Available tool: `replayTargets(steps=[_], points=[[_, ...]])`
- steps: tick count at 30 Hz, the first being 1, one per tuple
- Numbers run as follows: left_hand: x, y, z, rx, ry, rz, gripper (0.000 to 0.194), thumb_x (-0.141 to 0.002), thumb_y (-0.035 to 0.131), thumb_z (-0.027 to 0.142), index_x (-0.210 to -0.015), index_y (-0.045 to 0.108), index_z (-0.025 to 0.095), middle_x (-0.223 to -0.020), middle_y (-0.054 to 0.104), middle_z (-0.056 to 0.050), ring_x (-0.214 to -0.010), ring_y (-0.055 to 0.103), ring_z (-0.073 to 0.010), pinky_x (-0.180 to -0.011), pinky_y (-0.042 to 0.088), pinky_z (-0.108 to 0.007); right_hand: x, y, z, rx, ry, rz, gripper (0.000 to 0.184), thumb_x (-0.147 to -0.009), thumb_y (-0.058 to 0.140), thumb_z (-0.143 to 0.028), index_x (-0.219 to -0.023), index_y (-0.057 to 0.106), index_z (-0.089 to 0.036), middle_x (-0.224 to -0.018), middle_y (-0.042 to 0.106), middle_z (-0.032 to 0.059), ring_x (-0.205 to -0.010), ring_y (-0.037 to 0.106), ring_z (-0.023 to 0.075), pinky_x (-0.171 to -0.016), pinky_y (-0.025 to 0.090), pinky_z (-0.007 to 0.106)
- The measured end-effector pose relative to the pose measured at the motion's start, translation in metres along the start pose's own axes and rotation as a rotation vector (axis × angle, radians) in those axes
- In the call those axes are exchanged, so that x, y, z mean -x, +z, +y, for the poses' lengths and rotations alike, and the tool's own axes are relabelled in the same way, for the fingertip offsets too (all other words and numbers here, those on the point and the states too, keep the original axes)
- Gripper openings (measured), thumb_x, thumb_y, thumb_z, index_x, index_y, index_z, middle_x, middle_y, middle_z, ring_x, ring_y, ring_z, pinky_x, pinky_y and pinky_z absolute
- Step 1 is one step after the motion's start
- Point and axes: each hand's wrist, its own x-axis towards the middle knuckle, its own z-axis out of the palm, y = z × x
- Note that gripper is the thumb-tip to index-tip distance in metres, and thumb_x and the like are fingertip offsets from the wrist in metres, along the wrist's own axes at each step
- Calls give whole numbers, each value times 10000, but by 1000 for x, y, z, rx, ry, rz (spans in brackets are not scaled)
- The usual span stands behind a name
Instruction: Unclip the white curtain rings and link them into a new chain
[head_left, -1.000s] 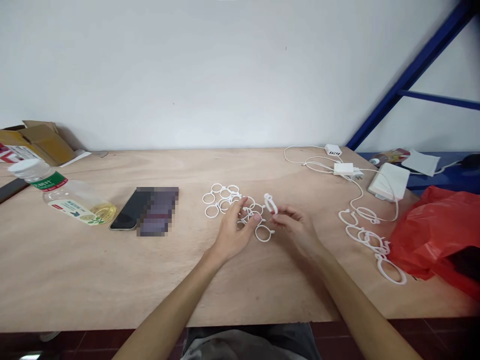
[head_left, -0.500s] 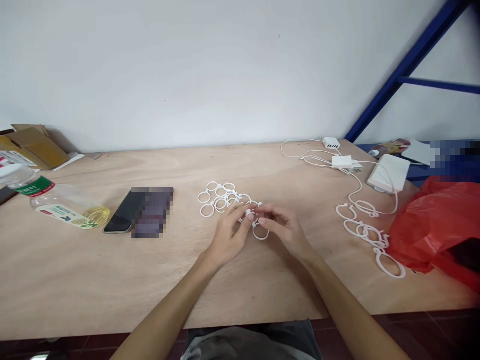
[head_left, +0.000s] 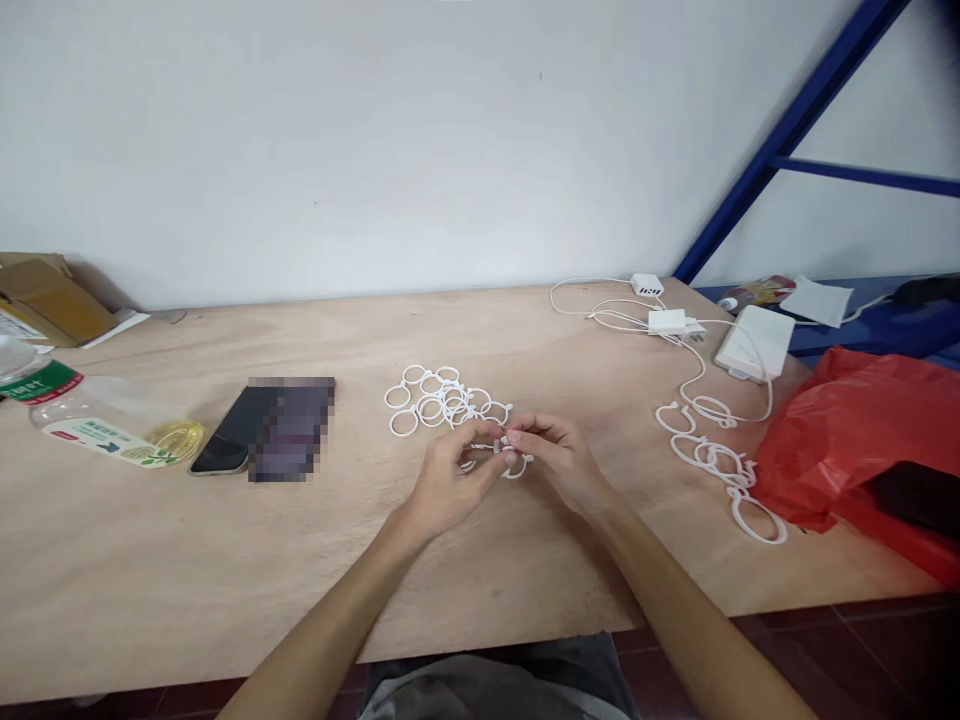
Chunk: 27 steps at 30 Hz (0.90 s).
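My left hand (head_left: 450, 480) and my right hand (head_left: 559, 458) meet over the middle of the wooden table (head_left: 225, 560). Their fingertips pinch a small white plastic ring (head_left: 504, 445) between them, held just above the tabletop. A pile of several loose white rings (head_left: 442, 398) lies right behind my hands. A second group of linked white rings (head_left: 716, 465) lies to the right, near the red bag.
A dark phone (head_left: 229, 435) and a lying plastic bottle (head_left: 97, 425) rest at the left, a cardboard box (head_left: 41, 298) behind them. White chargers with cables (head_left: 667, 322) and a white power bank (head_left: 754, 343) sit at the back right. A red plastic bag (head_left: 870, 440) covers the right edge.
My right hand brought its ring left to meet my left hand, which lifted off the pile. Both now pinch together at one spot. The view shifted slightly right.
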Motion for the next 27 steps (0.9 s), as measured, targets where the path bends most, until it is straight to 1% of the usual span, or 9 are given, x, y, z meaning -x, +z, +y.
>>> replayTargets(steps=[3,6,9,13,19,22,24,27], points=[[0,1,-2,55,-14,-16,242,-802,678,294,-1005,608,182,-952,710,-60,-854,686,-184,-760,545,-301,-1,0,1,-15,2,28,191,-728,728,-364,-681,664,-191,-667,594,-14,-660,512,130,-647,394,274],[0,2,-3,65,-24,-8,248,-802,676,285,-1015,609,178,-950,720,-68,-865,690,-194,-760,544,-305,-1,2,0,-20,14,48,204,-720,730,-386,-686,668,-194,-667,589,-13,-657,509,131,-638,394,273],[0,2,-1,21,-29,26,211,-820,655,297,-988,618,173,-927,725,-65,-844,691,-184,-729,535,-284,0,3,-2,-31,17,45,216,-723,719,-401,-690,670,-194,-678,591,-10,-662,509,133,-645,400,274],[-1,1,0,3,-25,61,210,-814,663,313,-965,628,171,-925,718,-52,-781,682,-153,-664,522,-242,2,3,-3,9,2,7,208,-730,717,-393,-722,668,-191,-705,605,-2,-686,516,139,-664,401,279],[1,2,1,-27,-54,38,226,-788,688,324,-940,651,162,-853,720,-48,-775,675,-162,-676,533,-259,2,1,-3,50,25,4,218,-725,727,-383,-682,646,-185,-670,589,-6,-669,512,138,-646,399,278],[0,2,0,51,-66,31,335,-737,739,303,-1020,643,152,-912,722,-69,-817,679,-179,-721,546,-286,1,1,-2,33,27,37,232,-728,724,-403,-706,646,-185,-670,590,-6,-662,519,136,-635,409,275],[-1,3,-1,102,-64,3,399,-715,756,274,-1074,635,149,-962,723,-82,-847,682,-189,-751,551,-304,1,2,-1,14,21,67,248,-726,721,-421,-708,639,-188,-663,584,-6,-647,519,135,-619,417,273],[-2,3,-1,108,-83,-26,348,-734,731,241,-1062,654,153,-956,730,-75,-820,686,-185,-746,551,-306,0,4,0,16,0,100,250,-724,718,-430,-704,633,-196,-665,597,-6,-635,529,136,-615,433,276]])
